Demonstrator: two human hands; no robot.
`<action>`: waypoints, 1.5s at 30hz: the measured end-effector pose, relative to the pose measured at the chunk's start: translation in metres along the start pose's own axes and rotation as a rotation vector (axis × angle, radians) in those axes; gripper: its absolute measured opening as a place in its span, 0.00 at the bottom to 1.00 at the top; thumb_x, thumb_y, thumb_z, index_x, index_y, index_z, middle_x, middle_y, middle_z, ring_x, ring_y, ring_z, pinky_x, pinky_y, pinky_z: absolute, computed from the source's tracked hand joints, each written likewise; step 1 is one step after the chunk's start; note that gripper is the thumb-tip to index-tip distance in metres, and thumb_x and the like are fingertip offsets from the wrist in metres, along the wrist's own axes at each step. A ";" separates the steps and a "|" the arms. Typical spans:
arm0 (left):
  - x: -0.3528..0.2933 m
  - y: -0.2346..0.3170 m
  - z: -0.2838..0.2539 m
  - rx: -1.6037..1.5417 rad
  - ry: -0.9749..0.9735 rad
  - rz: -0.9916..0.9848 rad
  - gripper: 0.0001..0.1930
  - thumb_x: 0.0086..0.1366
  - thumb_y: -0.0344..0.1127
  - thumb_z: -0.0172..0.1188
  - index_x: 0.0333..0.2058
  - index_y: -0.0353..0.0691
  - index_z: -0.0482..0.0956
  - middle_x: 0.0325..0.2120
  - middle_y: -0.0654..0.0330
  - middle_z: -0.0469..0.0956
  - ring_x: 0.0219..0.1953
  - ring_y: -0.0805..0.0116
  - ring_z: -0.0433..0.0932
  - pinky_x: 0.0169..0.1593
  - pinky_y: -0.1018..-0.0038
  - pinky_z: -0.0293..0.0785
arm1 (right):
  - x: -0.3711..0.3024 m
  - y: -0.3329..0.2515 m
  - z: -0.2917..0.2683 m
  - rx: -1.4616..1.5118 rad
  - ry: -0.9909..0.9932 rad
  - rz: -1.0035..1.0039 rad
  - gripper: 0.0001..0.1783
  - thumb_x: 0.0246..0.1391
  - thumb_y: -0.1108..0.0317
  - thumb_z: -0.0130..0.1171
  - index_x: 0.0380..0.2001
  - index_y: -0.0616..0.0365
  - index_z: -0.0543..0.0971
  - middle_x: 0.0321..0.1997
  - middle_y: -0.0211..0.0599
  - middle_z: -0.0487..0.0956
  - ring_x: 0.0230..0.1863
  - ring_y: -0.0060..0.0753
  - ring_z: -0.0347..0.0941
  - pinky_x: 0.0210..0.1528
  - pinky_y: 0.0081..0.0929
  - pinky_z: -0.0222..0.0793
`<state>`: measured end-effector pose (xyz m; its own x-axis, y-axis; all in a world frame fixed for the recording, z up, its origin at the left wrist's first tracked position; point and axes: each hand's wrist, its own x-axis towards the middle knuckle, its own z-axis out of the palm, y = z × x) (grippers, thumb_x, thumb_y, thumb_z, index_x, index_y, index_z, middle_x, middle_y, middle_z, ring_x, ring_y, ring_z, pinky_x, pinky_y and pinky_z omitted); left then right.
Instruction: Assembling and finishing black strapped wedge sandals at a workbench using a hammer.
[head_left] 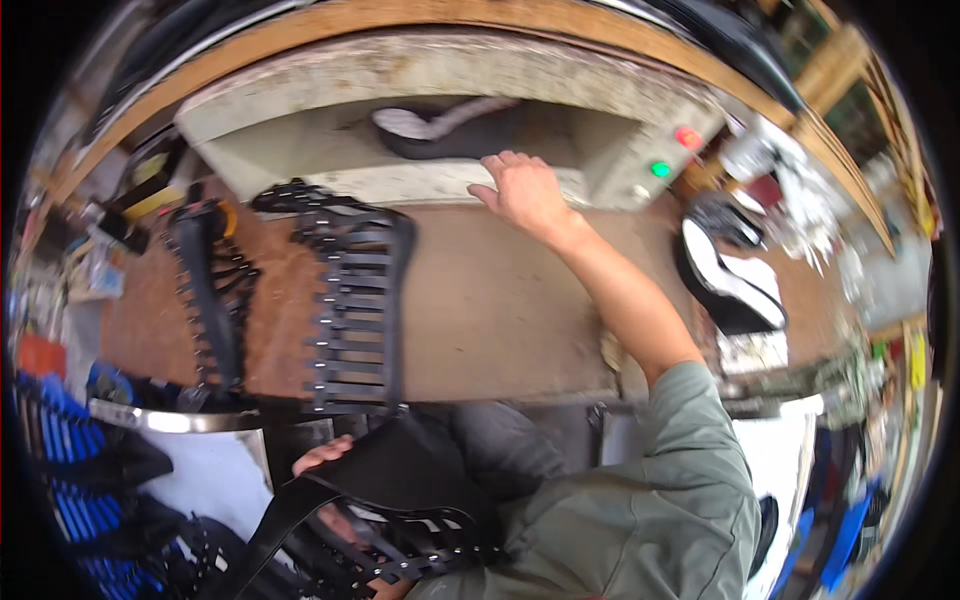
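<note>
Two hands in play on my feed: one right hand (pixel 528 192), one left hand (pixel 322 456). Now the black uppers, and I'm calling three I can separate: one lap upper (pixel 415 455) with that left hand, plus two on the bench, one far-left upper (pixel 205 290) and one ladder-strapped upper (pixel 360 320). One pale box (pixel 270 165) up front, and on its panel I get one red light (pixel 687 137), one green light (pixel 660 170), one whitish button (pixel 640 191). Inside, one wedge sole (pixel 430 145)! Over right, at least one white-topped sole (pixel 715 275); the overlap beats my count. Blue pieces (pixel 75 440) lower left: several, too jumbled for me to number.
</note>
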<state>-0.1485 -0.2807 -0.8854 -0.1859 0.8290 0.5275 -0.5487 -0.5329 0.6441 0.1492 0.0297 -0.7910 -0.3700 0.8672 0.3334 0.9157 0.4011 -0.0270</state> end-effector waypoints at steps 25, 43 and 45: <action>-0.028 0.045 0.104 0.066 0.131 -0.097 0.19 0.60 0.37 0.57 0.47 0.37 0.67 0.43 0.50 0.73 0.51 0.52 0.71 0.61 0.55 0.60 | -0.117 0.151 -0.016 0.164 0.155 0.642 0.22 0.52 0.54 0.60 0.36 0.67 0.79 0.34 0.60 0.79 0.39 0.58 0.77 0.43 0.48 0.72; -0.022 0.038 0.162 0.176 -0.170 -0.069 0.28 0.60 0.56 0.58 0.44 0.35 0.67 0.39 0.52 0.70 0.49 0.56 0.71 0.59 0.57 0.64 | -0.229 -0.129 -0.122 1.176 -0.569 -0.559 0.36 0.36 0.42 0.71 0.38 0.62 0.76 0.29 0.48 0.78 0.32 0.50 0.76 0.33 0.38 0.70; -0.013 0.036 0.161 0.402 -0.228 0.044 0.24 0.64 0.48 0.54 0.50 0.33 0.68 0.46 0.49 0.71 0.53 0.55 0.70 0.60 0.59 0.63 | -0.235 -0.139 -0.110 1.483 -0.320 -0.594 0.37 0.30 0.44 0.75 0.41 0.58 0.77 0.30 0.44 0.80 0.32 0.42 0.79 0.34 0.35 0.71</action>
<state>-0.0348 -0.3381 -0.7805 0.0066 0.7697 0.6384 -0.1764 -0.6275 0.7583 0.1258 -0.2627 -0.7621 -0.7851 0.4422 0.4337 -0.2353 0.4349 -0.8692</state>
